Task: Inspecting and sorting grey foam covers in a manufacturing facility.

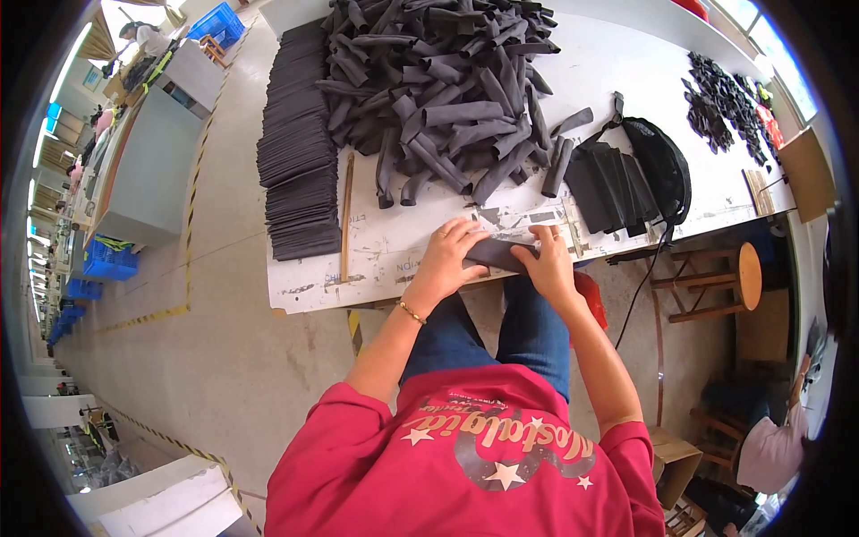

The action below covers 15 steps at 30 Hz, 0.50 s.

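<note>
At the near edge of the white table, a dark grey fabric piece [497,258], folded or tubular, lies between my hands. My left hand [450,254] grips its left end. Its right end is under the curled fingers and thumb of my right hand [548,261]. Beyond them rises a big heap of dark grey fabric tubes [438,89], loosely tumbled. A long, neat row of flat dark fabric pieces [300,152] runs along the table's left side. Beside that row lies a thin wooden stick [347,215].
To the right lie fanned dark flat pieces [608,190] and a black rounded item with a strap [660,166]. Small black pieces [720,103] are heaped farther right. A wooden stool [747,277] stands below the table's right end. Other people work at far left and lower right.
</note>
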{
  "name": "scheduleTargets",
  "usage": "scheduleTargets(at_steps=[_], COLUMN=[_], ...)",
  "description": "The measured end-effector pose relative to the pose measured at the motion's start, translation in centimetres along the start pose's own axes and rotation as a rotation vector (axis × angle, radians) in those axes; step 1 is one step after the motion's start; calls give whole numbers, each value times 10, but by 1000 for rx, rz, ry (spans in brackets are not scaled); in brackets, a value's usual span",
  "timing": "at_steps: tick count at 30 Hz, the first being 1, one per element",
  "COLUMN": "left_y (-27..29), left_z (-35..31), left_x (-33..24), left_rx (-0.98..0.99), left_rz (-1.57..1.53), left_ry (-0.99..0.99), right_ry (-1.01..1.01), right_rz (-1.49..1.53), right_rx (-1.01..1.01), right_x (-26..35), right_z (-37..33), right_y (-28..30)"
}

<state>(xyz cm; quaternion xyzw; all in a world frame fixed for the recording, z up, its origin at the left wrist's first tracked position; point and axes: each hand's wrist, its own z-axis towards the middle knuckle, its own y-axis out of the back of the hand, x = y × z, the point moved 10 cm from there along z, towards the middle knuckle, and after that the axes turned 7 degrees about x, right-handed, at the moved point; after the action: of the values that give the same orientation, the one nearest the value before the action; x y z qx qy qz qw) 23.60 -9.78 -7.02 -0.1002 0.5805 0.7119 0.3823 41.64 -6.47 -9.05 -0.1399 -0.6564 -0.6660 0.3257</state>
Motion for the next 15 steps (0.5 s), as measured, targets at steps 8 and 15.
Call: scheduleTargets(at_steps=[8,15], left_y=[-18,11], left_z=[15,35], left_x=[6,-19], left_rx=[165,-87], left_rz=[91,-172], left_ry=[62,105], right_ry=[106,-355], right_rz=[90,14], right_rx=[316,-265], right_x=[-1,-41], right_z=[0,51], right_y=[-7,61])
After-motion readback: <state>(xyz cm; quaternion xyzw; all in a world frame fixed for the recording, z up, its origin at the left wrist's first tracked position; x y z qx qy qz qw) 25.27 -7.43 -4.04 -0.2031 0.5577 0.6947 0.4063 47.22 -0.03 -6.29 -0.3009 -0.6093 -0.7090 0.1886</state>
